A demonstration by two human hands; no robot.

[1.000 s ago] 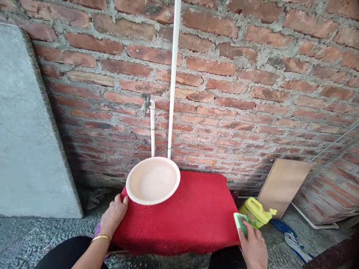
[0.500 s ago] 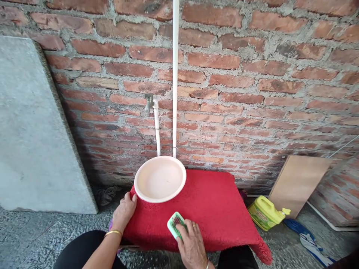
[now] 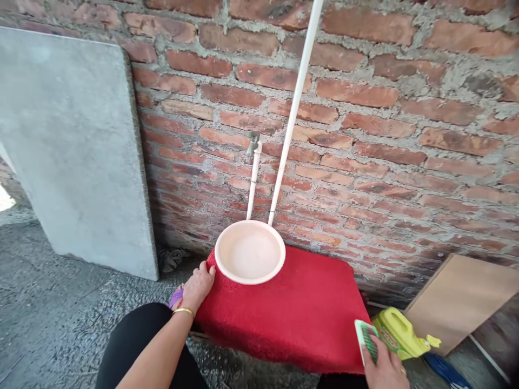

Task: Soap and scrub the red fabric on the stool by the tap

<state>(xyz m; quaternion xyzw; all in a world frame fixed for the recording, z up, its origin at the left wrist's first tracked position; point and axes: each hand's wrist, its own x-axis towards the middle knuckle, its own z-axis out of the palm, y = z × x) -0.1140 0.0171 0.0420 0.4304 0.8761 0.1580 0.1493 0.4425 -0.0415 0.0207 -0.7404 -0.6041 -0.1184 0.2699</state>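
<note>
A red towel-like cloth (image 3: 292, 313) covers a low table or bench, its front edge hanging down. My left hand (image 3: 198, 289) grips the cloth's left edge, its fingers on the fabric close to the basin. A pale pink plastic basin (image 3: 250, 253) stands at the back left of the cloth; it looks to hold a little clear water. My right hand (image 3: 385, 367) is closed around a light green scrub brush (image 3: 367, 341) at the cloth's right front edge. The brush is tilted, and its dark green bristles show beside my fingers.
A yellow-green jug (image 3: 399, 329) stands right of the cloth, with a brown board (image 3: 462, 297) behind it and a blue item (image 3: 446, 370) below. A grey slab (image 3: 85, 151) leans at left. A tap (image 3: 253, 145) and white pipes run along the brick wall (image 3: 357, 97).
My right hand has carried the brush from the cloth's front middle to its right edge. My left hand stays at the left edge. The view has turned left and tilted.
</note>
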